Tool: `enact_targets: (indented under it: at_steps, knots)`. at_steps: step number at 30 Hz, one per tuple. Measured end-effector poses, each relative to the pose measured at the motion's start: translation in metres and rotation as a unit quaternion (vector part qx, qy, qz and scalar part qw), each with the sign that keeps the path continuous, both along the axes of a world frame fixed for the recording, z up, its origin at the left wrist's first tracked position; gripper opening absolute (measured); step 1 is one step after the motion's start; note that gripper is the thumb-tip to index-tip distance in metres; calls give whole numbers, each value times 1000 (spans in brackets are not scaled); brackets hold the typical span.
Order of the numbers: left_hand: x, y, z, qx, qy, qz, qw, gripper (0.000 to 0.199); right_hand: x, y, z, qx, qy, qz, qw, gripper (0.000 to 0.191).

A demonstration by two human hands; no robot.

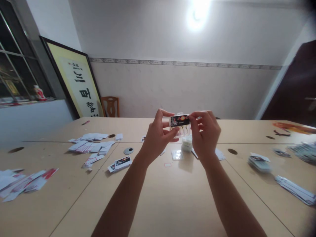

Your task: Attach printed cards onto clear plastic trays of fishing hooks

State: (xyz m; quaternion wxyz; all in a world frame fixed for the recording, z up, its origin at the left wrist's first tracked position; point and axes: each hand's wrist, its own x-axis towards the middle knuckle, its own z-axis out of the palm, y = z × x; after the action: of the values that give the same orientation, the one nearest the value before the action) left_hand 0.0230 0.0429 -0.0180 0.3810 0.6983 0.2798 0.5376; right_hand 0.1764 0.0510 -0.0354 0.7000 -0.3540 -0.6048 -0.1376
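Observation:
Raised above the middle of the table, a small clear plastic box [183, 130] with a black printed label [179, 120] shows hook-like items inside. My left hand [159, 135] grips its left side, thumb across the lower front. The fingertips of my right hand [205, 131] pinch the label's upper right corner. Below and behind my hands stand a stack of clear boxes [187, 144] and a flat clear box [177, 155]. A small red-edged sticker [167, 165] lies in front of them.
The wooden table [168, 204] bears black-labelled cards [122, 162], white paper pieces [92, 146], red-and-white papers [37, 181] at left, a box stack [259, 164] and paper strips [295, 189] at right. A framed scroll [76, 79] leans by a chair [111, 106].

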Motion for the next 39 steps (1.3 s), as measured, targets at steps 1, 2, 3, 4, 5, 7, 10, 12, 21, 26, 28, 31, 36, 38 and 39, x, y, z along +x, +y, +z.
enact_targets:
  at_steps: [1,2,3,4,5,7,10,12,21,26,28,31,36,38,39]
  knots:
    - [0,0,0,1,0,3,1000,44,0,0,0,-6,2,3,1000,10]
    - [1,0,0,1,1,6,1000,44,1,1,0,-10,4,5,1000,10]
    - [1,1,0,2,2,9,1000,44,1,1,0,-14,5,11,1000,9]
    - [1,0,0,2,2,12,1000,44,1,1,0,-19,9,23,1000,9]
    - [1,0,0,2,4,15,1000,44,2,1,0,-25,13,38,999,9]
    - [1,0,1,2,6,17,1000,44,2,1,1,-41,24,68,997,8]
    - [2,0,1,4,8,19,1000,43,1,-1,1,-67,40,94,993,9]
    - [2,1,0,6,11,21,1000,42,1,-2,2,-80,45,105,990,9]
    - [2,5,-2,17,19,25,999,40,3,0,1,-92,53,146,983,9]
    - [3,8,-3,26,32,34,999,37,2,0,-1,-93,61,177,978,9]
    - [4,9,-4,27,33,34,999,37,2,-1,0,-96,65,175,978,9]
    - [4,9,-5,29,37,29,998,36,1,-4,3,-104,81,181,975,9]
    - [4,10,-6,36,49,27,998,35,-1,-6,5,-113,140,233,956,10]
    - [5,11,-7,38,50,27,998,34,-2,-7,5,-123,158,251,947,17]
    - [5,11,-7,39,50,27,998,33,-2,-7,5,-129,164,258,943,21]
